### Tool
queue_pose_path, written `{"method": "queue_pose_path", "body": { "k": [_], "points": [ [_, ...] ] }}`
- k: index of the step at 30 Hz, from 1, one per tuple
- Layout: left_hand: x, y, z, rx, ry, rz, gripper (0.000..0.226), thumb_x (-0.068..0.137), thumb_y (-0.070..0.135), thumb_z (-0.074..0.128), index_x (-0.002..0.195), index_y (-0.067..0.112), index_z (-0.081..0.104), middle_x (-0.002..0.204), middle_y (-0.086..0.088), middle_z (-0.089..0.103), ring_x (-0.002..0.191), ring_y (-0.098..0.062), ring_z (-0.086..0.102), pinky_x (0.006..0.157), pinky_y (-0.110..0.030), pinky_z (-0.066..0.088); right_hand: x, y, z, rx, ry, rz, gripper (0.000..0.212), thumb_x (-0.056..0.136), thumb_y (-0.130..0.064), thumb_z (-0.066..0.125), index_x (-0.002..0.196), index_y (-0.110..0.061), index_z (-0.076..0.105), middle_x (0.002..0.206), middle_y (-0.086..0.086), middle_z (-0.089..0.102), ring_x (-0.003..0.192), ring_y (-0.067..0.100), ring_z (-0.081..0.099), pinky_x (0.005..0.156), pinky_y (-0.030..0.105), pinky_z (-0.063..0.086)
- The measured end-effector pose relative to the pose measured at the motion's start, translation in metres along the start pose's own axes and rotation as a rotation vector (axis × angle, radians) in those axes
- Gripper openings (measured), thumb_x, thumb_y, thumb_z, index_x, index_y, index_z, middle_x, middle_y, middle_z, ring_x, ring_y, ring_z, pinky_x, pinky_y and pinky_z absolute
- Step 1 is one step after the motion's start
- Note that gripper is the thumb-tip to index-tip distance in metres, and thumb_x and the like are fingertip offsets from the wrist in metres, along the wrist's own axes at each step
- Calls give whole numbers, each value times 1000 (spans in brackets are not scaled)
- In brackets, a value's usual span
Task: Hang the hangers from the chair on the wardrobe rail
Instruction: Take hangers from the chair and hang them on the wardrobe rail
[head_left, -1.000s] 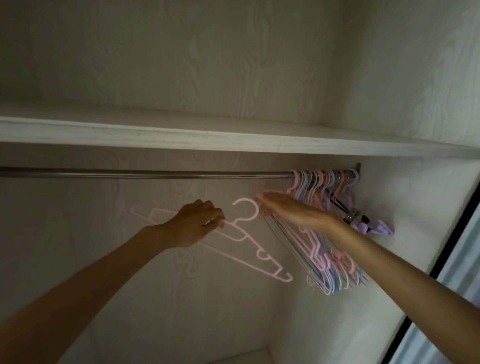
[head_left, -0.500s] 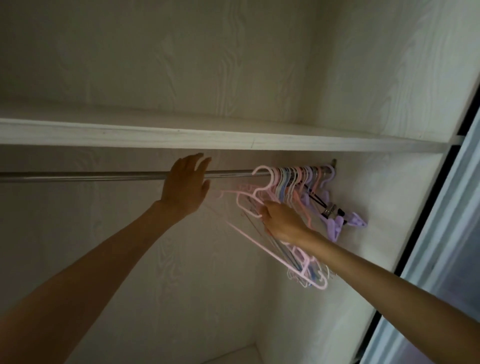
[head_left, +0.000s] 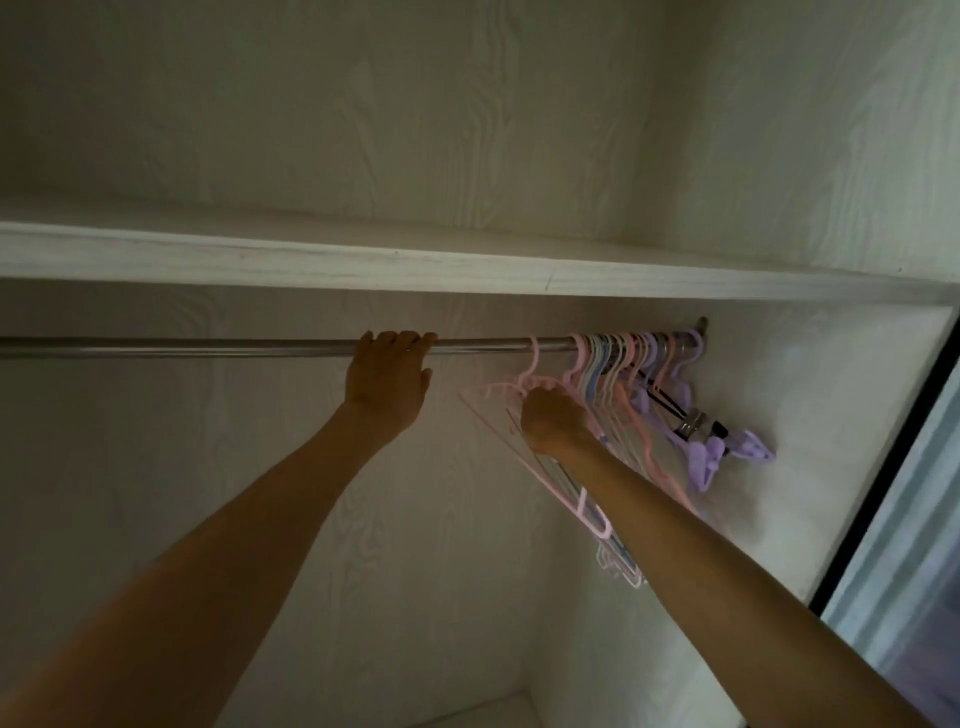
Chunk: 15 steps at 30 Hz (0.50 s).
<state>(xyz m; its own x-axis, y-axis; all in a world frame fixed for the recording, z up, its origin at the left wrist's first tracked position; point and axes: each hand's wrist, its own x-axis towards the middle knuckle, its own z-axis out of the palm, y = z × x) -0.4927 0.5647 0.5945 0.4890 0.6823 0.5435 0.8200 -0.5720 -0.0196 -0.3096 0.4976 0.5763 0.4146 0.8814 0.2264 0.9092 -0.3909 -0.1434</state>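
Observation:
A metal wardrobe rail (head_left: 208, 347) runs across under the shelf. My left hand (head_left: 387, 376) grips the rail from below, fingers curled over its top. A pink hanger (head_left: 530, 364) has its hook over the rail just right of that hand. My right hand (head_left: 553, 421) holds this pink hanger at its neck. Several pink, blue and white hangers (head_left: 623, 374) hang packed together at the rail's right end. A purple clip hanger (head_left: 711, 449) hangs furthest right.
A white wooden shelf (head_left: 363, 260) lies just above the rail. The wardrobe's back wall (head_left: 182, 493) and right side wall (head_left: 805, 415) close the space in. A dark door frame (head_left: 893, 457) runs down the right edge.
My left hand let go of the pink hanger and rose to grip the rail. The pink hanger went onto the rail, and my right hand took hold of it.

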Motion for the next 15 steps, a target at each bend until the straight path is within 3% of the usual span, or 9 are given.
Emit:
{"method": "queue_pose_path", "body": {
  "k": [5,8,12,15],
  "points": [
    [1,0,0,-14,2,-1,49,99,29,37,146,22,25,147,-1,37,135,-23,33,117,-39,14,0,11,-5,71,59,-14,46,99,-35,36,135,-6,39,133,16,50,117,33,54,92,37,44],
    [0,0,1,-20,16,-8,49,99,28,38,146,22,26,146,-1,38,135,-23,34,117,-39,14,2,19,-25,83,270,-94,65,93,-44,48,140,-6,26,136,16,43,118,34,51,89,41,45],
    [0,0,2,-13,12,-18,49,99,28,37,147,23,25,147,-1,37,136,-23,32,118,-40,13,24,25,-43,-33,296,-342,65,85,-44,60,140,-19,34,134,10,39,124,28,36,96,38,33],
    [1,1,2,-21,10,-25,50,99,26,37,147,23,24,147,-1,37,137,-23,31,118,-39,12,39,31,-38,-129,339,-399,56,83,-40,63,131,-19,45,130,8,44,118,27,40,94,37,31]
  ]
}}
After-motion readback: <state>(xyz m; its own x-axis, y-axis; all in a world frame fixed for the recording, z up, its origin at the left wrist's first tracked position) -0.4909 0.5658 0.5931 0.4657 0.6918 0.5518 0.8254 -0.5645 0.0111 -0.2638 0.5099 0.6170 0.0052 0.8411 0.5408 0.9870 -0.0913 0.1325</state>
